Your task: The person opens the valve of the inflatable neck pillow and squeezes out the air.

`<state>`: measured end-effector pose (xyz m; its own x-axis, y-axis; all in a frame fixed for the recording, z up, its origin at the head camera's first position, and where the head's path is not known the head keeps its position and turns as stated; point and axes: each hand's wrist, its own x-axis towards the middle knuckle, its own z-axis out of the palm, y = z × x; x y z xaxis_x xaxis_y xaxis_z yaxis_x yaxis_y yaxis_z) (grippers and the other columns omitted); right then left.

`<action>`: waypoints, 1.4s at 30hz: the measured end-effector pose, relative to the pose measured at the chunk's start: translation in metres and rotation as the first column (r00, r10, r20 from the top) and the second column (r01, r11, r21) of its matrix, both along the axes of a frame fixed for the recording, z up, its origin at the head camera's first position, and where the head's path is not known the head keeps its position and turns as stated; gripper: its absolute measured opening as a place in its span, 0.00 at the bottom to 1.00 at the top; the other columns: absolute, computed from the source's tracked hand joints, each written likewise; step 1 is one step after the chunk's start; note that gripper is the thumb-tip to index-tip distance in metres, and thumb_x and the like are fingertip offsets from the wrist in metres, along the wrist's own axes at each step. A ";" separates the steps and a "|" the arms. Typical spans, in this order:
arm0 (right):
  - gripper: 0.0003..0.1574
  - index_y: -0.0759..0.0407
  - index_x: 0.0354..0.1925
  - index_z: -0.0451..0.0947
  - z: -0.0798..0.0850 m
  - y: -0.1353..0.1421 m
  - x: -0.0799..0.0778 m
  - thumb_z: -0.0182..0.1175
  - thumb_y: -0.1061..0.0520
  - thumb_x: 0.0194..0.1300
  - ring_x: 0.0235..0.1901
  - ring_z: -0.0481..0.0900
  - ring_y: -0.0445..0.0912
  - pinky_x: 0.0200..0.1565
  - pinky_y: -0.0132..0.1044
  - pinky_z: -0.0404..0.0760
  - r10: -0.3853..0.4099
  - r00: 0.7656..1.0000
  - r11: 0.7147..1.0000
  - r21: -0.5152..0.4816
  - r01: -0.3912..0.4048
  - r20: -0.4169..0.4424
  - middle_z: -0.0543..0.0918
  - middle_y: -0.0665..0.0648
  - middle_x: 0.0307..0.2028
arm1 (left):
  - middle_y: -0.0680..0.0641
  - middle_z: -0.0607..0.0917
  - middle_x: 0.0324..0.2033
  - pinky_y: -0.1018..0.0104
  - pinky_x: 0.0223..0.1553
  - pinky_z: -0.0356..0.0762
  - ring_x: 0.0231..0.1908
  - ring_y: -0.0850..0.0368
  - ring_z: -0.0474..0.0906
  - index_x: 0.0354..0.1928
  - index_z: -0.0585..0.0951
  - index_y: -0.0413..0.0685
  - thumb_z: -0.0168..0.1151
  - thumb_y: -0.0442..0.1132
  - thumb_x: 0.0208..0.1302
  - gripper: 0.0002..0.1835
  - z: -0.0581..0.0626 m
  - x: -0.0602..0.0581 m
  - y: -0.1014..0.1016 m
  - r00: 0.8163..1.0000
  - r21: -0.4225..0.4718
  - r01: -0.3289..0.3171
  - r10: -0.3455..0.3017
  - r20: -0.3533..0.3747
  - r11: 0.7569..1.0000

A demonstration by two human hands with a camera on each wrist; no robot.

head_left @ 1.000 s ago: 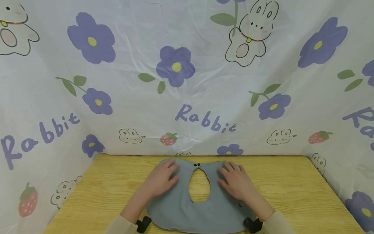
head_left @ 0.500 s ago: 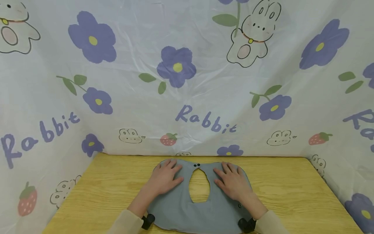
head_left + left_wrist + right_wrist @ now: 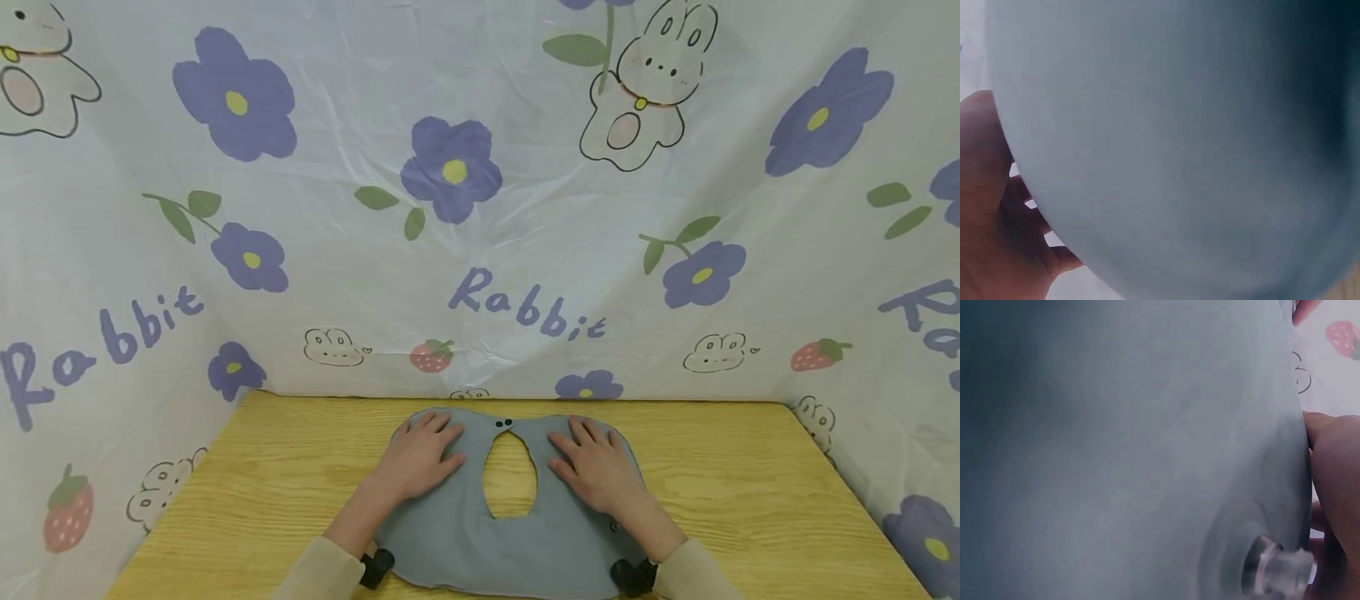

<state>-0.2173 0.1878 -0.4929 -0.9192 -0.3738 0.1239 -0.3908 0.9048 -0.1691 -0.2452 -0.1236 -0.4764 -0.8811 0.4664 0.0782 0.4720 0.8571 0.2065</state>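
Note:
A grey-blue inflatable neck pillow lies on the table, its ends meeting at the far side under two dark snap buttons. An oval opening in its middle shows the wood beneath. My left hand rests on the left lobe with fingers spread. On the right lobe, my right hand lies likewise, fingers extended towards the far edge. The pillow's rounded side fills both wrist views. A clear plastic air valve sticks out of it in the right wrist view, close to my right hand.
A wood-grain table reaches back to a white printed curtain, which also encloses the left and right sides. A black wrist mount sits under my right wrist, another black mount by the left.
Both hands have shifted slightly inward on the pillow, and the right fingers have flattened and spread. The pillow has stayed in place. Over the last half second hardly anything moves.

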 end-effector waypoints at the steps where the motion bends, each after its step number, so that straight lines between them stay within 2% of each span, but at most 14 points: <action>1: 0.30 0.53 0.71 0.74 0.000 0.000 0.000 0.55 0.43 0.78 0.71 0.64 0.65 0.63 0.71 0.63 0.002 1.000 1.000 -0.008 -0.002 0.000 0.67 0.69 0.72 | 0.38 0.73 0.70 0.30 0.66 0.60 0.71 0.35 0.63 0.68 0.79 0.49 0.63 0.52 0.74 0.26 0.000 0.000 0.000 1.000 0.000 -0.002 0.002 0.001 1.000; 8: 0.30 0.53 0.71 0.73 0.005 0.005 0.005 0.54 0.43 0.79 0.71 0.62 0.66 0.64 0.73 0.61 -0.007 1.000 0.999 -0.041 0.008 0.028 0.67 0.69 0.72 | 0.37 0.73 0.69 0.30 0.66 0.61 0.71 0.34 0.64 0.67 0.79 0.47 0.63 0.50 0.74 0.25 0.009 0.007 -0.002 1.000 0.022 0.006 -0.005 -0.017 1.000; 14: 0.30 0.53 0.71 0.73 0.011 0.009 0.013 0.55 0.43 0.78 0.72 0.62 0.66 0.65 0.73 0.60 0.010 1.000 1.000 -0.026 -0.009 0.012 0.66 0.69 0.73 | 0.35 0.73 0.68 0.31 0.65 0.64 0.71 0.34 0.64 0.67 0.79 0.44 0.63 0.48 0.74 0.25 0.019 0.019 -0.008 0.998 0.051 0.032 -0.030 -0.046 0.998; 18: 0.31 0.53 0.71 0.74 0.016 0.010 0.021 0.56 0.42 0.78 0.72 0.61 0.67 0.65 0.74 0.59 0.032 0.999 0.999 -0.028 -0.032 0.002 0.65 0.69 0.73 | 0.36 0.72 0.70 0.32 0.67 0.62 0.72 0.33 0.62 0.68 0.79 0.45 0.62 0.49 0.75 0.26 0.023 0.028 -0.013 0.999 0.034 0.025 -0.023 -0.041 0.999; 27: 0.33 0.53 0.73 0.72 0.012 0.015 0.034 0.54 0.41 0.78 0.74 0.58 0.67 0.66 0.73 0.58 0.036 0.997 0.999 -0.004 -0.036 0.069 0.63 0.69 0.74 | 0.38 0.70 0.72 0.29 0.66 0.60 0.73 0.32 0.60 0.68 0.79 0.47 0.61 0.53 0.75 0.27 0.011 0.043 -0.015 0.999 0.010 0.029 -0.029 0.023 1.000; 34: 0.33 0.53 0.73 0.72 0.008 0.014 0.036 0.55 0.40 0.78 0.74 0.59 0.67 0.66 0.70 0.60 0.024 0.996 1.000 0.000 -0.024 0.081 0.62 0.68 0.75 | 0.38 0.71 0.71 0.28 0.65 0.61 0.72 0.32 0.60 0.65 0.81 0.47 0.62 0.51 0.74 0.24 0.005 0.046 -0.016 0.999 0.037 0.032 -0.033 0.023 0.999; 42: 0.34 0.54 0.73 0.72 0.007 0.014 0.036 0.54 0.40 0.78 0.74 0.58 0.66 0.67 0.70 0.59 0.019 0.995 1.000 -0.011 -0.018 0.093 0.62 0.68 0.75 | 0.37 0.70 0.71 0.29 0.63 0.65 0.72 0.32 0.61 0.65 0.81 0.47 0.63 0.51 0.74 0.24 0.005 0.047 -0.015 0.999 0.051 0.033 -0.034 0.028 0.998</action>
